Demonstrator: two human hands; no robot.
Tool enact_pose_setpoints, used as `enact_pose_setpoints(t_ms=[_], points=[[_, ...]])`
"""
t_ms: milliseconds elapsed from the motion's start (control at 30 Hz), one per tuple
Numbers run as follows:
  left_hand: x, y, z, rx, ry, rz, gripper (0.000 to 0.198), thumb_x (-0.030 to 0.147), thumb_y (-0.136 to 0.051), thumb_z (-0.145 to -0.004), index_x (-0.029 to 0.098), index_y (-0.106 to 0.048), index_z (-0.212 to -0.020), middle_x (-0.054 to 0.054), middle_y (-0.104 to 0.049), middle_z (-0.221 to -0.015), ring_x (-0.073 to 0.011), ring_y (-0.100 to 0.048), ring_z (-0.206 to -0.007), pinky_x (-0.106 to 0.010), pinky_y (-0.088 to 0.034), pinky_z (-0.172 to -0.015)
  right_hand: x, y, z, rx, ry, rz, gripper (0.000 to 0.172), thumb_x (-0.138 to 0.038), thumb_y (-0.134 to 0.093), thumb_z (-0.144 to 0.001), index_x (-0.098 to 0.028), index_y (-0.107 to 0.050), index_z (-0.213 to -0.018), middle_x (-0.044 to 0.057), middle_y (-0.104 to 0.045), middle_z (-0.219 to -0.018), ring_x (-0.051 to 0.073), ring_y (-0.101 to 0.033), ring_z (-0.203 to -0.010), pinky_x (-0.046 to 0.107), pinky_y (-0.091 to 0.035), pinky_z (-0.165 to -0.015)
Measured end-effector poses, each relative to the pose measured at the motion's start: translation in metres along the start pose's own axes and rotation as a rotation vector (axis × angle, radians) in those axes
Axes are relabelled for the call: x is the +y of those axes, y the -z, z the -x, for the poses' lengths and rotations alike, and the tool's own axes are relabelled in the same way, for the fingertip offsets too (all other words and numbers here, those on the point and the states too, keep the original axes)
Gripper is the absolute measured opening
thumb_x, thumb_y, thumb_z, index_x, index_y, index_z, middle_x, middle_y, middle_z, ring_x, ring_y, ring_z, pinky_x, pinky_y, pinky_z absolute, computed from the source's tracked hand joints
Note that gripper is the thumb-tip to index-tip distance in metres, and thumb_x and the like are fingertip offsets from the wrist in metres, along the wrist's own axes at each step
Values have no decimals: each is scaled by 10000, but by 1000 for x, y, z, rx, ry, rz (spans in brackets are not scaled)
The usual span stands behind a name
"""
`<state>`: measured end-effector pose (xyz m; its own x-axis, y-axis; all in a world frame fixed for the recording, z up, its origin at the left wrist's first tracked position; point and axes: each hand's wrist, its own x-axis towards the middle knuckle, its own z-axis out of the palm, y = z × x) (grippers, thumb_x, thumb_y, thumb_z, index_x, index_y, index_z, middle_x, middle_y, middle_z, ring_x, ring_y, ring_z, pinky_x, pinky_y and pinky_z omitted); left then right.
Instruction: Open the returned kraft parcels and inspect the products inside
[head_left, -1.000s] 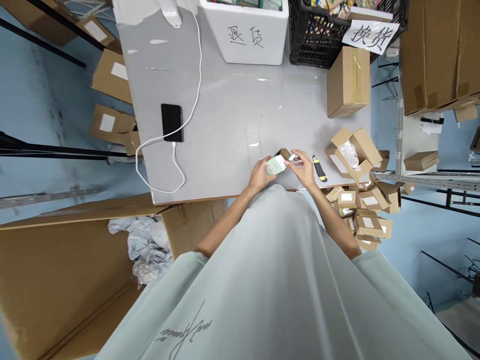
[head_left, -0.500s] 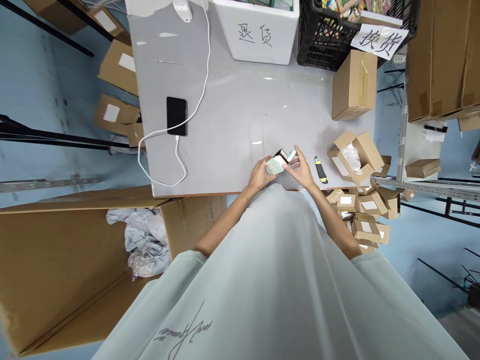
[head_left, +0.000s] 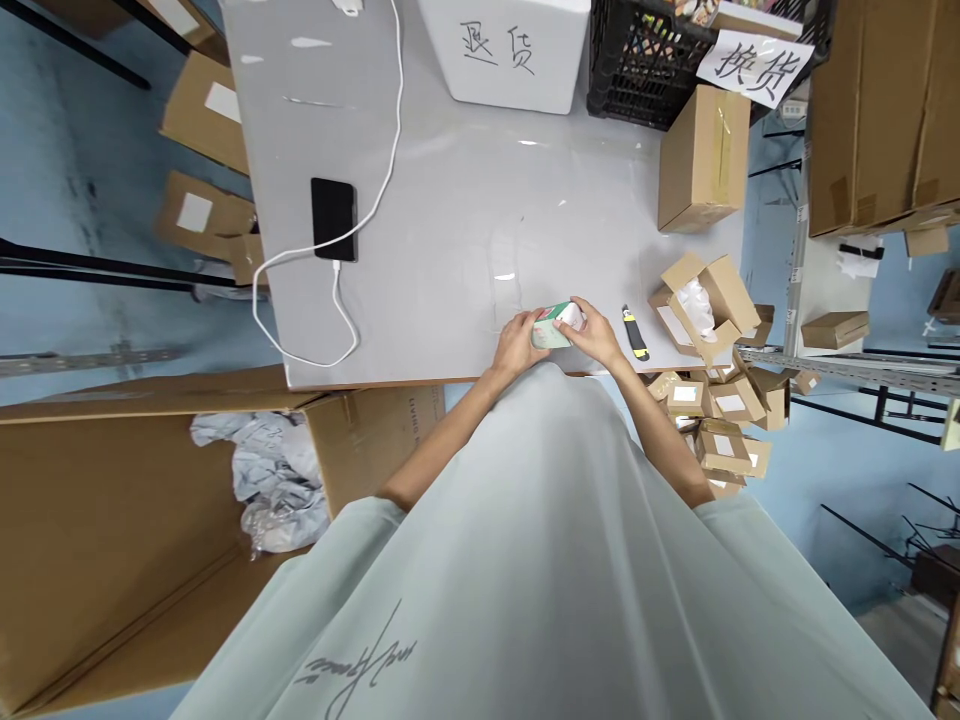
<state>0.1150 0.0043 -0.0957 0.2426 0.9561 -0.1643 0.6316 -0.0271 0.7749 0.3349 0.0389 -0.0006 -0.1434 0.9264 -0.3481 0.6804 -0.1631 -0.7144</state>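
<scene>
A small green-and-white carton (head_left: 553, 328) is held between my two hands, just above the near edge of the table (head_left: 442, 250). My left hand (head_left: 516, 345) grips its left end, and my right hand (head_left: 596, 332) has fingers and thumb on the right end. The carton looks closed, and what is inside cannot be seen. To the right of my right hand, a black-and-yellow utility knife (head_left: 635, 333) lies on the table. Beyond it sits an opened cardboard box (head_left: 709, 305) with white plastic inside.
A phone (head_left: 334, 218) with a white cable lies at left. At the back stand a white bin (head_left: 502, 60), a black crate (head_left: 630, 70) and a taped carton (head_left: 697, 160). A large open box (head_left: 112, 540) with crumpled plastic is at lower left; several small boxes (head_left: 727, 450) pile up right.
The carton's open right-end flap has been closed, and the carton has turned so its green face shows. My head view has shifted slightly.
</scene>
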Motion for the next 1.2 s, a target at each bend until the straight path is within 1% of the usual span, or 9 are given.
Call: enact_pose_setpoints(t_ms=[100,200,367,433,600,700,800,1000,1200], points=[[0,-4,-2,-10,5,-21,930,297,-905,-838,264,-553,-1698,-179,-664,-1633,-430,-648,-1534,-601,-507,-1339,0,3,2,-6,-54,4,803,-601,-771,-997,-178,-654,-1670,169,-758,-1591,363,-735,-1447,533,-580,-1286],[2,-5,-4,-28,9,-34,948,292,-903,-824,266,-553,-1705,-186,-658,-1634,-440,-638,-1542,-615,-484,-1350,-5,2,8,-27,-57,76,768,-615,-690,-1068,-195,-633,-1708,180,-689,-1682,379,-670,-1548,555,-549,-1321],[5,-1,-4,-32,12,-28,938,273,-879,-825,254,-556,-1705,-185,-665,-1629,-434,-650,-1526,-592,-504,-1336,-25,-9,20,-48,-81,332,860,-725,-441,-1178,-253,-352,-1892,228,-385,-1913,497,-648,-1541,705,-577,-1229],[6,1,-4,-28,20,-19,938,272,-884,-823,254,-558,-1702,-182,-667,-1630,-433,-652,-1525,-588,-509,-1336,-30,-12,21,-65,-86,388,896,-759,-403,-1177,-251,-302,-1909,252,-352,-1921,523,-671,-1495,722,-590,-1189],[4,2,-2,-11,15,4,927,250,-894,-812,241,-575,-1683,-173,-672,-1631,-421,-647,-1531,-568,-506,-1346,-35,-4,22,-89,-59,386,822,-747,-329,-1198,-295,-385,-1883,239,-459,-1854,493,-749,-1382,684,-611,-1168],[2,1,-2,-11,1,7,929,265,-897,-811,250,-572,-1682,-168,-668,-1642,-414,-642,-1536,-569,-503,-1347,-36,-1,27,-72,-44,372,788,-736,-335,-1204,-321,-415,-1869,212,-503,-1820,470,-757,-1379,660,-614,-1177],[2,0,-1,-30,-11,-10,937,280,-882,-815,253,-560,-1694,-174,-656,-1652,-415,-633,-1545,-580,-492,-1349,-37,-3,30,-73,-92,373,769,-721,-374,-1200,-327,-437,-1857,204,-517,-1810,481,-743,-1405,679,-599,-1194],[3,-6,-2,-28,8,-31,949,268,-870,-797,270,-576,-1700,-189,-662,-1633,-450,-626,-1541,-634,-486,-1332,-32,-9,27,-40,-168,338,759,-662,-356,-1202,-241,-485,-1820,254,-641,-1654,492,-740,-1393,717,-567,-1213],[4,-14,-4,-9,40,-16,956,239,-898,-765,304,-609,-1674,-206,-630,-1674,-499,-563,-1603,-751,-400,-1367,-23,-19,23,34,-231,329,816,-654,-306,-1200,-180,-376,-1861,295,-652,-1592,499,-745,-1351,746,-566,-1198]])
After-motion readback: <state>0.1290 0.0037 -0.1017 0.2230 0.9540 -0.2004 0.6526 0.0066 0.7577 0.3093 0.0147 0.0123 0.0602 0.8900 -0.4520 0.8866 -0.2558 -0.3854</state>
